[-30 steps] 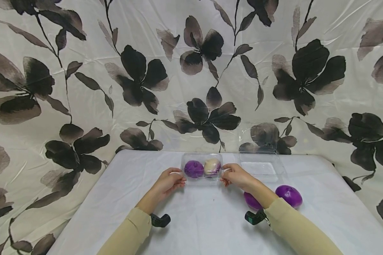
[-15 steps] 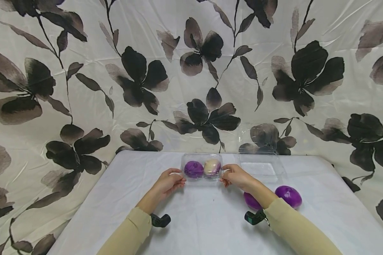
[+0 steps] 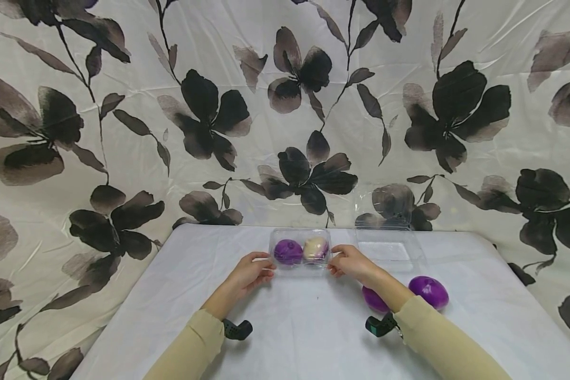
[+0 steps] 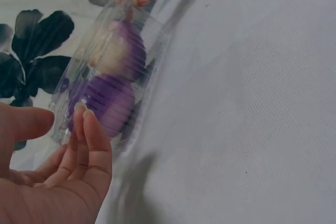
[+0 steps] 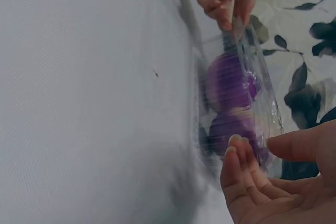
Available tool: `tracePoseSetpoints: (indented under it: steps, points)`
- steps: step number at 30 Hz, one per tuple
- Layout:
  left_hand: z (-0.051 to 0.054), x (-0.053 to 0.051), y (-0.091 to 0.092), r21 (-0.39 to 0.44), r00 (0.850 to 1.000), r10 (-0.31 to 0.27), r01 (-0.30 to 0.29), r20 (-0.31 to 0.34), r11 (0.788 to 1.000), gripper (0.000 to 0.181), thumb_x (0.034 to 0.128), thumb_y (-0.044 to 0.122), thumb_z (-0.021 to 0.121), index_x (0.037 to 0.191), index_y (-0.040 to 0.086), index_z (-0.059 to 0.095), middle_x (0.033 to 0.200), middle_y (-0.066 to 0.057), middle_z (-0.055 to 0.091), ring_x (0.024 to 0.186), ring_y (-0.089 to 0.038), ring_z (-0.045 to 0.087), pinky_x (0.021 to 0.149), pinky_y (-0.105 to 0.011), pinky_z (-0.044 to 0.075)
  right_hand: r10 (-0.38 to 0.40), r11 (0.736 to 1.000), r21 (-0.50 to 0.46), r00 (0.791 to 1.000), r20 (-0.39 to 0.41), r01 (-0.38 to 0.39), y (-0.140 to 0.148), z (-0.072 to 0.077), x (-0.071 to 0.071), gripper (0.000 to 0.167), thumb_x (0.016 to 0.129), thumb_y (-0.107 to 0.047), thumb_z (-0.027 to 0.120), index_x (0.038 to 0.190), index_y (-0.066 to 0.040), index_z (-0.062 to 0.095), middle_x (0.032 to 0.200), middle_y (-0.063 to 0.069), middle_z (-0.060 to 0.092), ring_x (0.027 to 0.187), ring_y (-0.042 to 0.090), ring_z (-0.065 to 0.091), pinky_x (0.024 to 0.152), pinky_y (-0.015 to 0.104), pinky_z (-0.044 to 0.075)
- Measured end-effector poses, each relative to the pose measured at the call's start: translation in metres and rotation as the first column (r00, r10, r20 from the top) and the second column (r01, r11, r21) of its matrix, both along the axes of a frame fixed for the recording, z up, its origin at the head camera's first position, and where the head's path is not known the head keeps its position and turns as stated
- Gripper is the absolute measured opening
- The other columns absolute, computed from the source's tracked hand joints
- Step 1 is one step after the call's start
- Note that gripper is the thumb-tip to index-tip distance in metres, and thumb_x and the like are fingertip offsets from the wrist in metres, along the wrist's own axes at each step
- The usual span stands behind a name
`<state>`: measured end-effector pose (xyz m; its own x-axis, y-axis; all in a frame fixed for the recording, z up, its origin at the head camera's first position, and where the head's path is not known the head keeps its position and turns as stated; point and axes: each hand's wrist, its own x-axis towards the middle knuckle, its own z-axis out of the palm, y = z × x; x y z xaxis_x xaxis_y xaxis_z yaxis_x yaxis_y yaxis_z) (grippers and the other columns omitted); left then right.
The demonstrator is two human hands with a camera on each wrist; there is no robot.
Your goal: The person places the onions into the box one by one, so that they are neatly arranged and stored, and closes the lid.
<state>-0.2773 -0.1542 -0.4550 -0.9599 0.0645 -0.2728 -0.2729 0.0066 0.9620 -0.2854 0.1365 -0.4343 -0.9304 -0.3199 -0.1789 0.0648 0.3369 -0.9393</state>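
A clear plastic clamshell box [image 3: 300,263] lies with its lid down at the far side of the table. Inside sit a round purple onion-like piece [image 3: 288,252] and, to its right, a pale cream one with purple patches [image 3: 315,247]. My left hand [image 3: 248,274] pinches the box's left end, thumb [image 4: 37,122] at the rim and fingers [image 4: 97,137] along the other side. At the right end my right hand [image 3: 353,262] does the same, its thumb [image 5: 289,146] and fingers [image 5: 239,169] on either side of the corner.
A second clear clamshell box [image 3: 385,250] stands with its lid raised, right of the first. Two purple onion-like pieces, one [image 3: 428,292] in full view and one [image 3: 374,299] partly behind my right forearm, lie on the white tablecloth [image 3: 294,338]. A floral curtain [image 3: 247,31] hangs behind.
Both hands stay at the ends of the closed box, and it keeps its place on the table. Only a very slight shift of the view shows.
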Motion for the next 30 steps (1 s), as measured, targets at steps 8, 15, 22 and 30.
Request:
tracePoseSetpoints:
  steps: [8,15,22,30]
  points:
    - [0.007,0.007,-0.005,-0.1,0.999,-0.013,0.009,-0.038,0.995,0.042,0.1029,0.012,0.058,0.14,-0.004,0.046,0.13,-0.029,0.057,0.081,-0.018,0.064,0.07,-0.026,0.06,0.0,0.984,0.175,0.998,-0.063,0.011,0.012,0.011,0.006,0.057,0.1,-0.009,0.058,0.147,0.015,0.036,0.116,0.026,0.067,0.098,0.036,0.068,0.085,0.043,0.06]
    - [0.019,0.013,-0.01,-0.289,0.991,-0.035,-0.004,-0.129,0.957,0.041,0.1027,0.008,0.059,0.14,-0.004,0.046,0.118,-0.022,0.056,0.091,-0.03,0.067,0.074,-0.035,0.063,0.112,0.933,0.359,0.972,-0.205,-0.032,0.026,0.023,0.018,0.06,0.098,-0.017,0.063,0.145,0.013,0.04,0.111,0.015,0.068,0.101,0.031,0.067,0.083,0.042,0.059]
    - [0.029,0.02,-0.015,-0.498,0.962,-0.097,-0.045,-0.255,0.866,0.038,0.0999,0.009,0.063,0.135,0.001,0.052,0.122,-0.022,0.057,0.091,-0.03,0.066,0.07,-0.034,0.06,0.207,0.897,0.438,0.937,-0.282,-0.067,0.042,0.035,0.027,0.058,0.099,-0.019,0.064,0.144,0.011,0.042,0.113,0.013,0.068,0.107,0.032,0.066,0.09,0.048,0.058]
    - [0.039,0.024,-0.012,-0.654,0.894,-0.221,-0.101,-0.391,0.749,0.038,0.096,0.008,0.068,0.131,0.0,0.056,0.121,-0.023,0.058,0.089,-0.025,0.063,0.077,-0.039,0.056,0.242,0.9,0.43,0.904,-0.354,-0.072,0.066,0.043,0.035,0.056,0.099,-0.017,0.063,0.142,0.013,0.044,0.111,0.012,0.068,0.108,0.033,0.065,0.093,0.049,0.058]
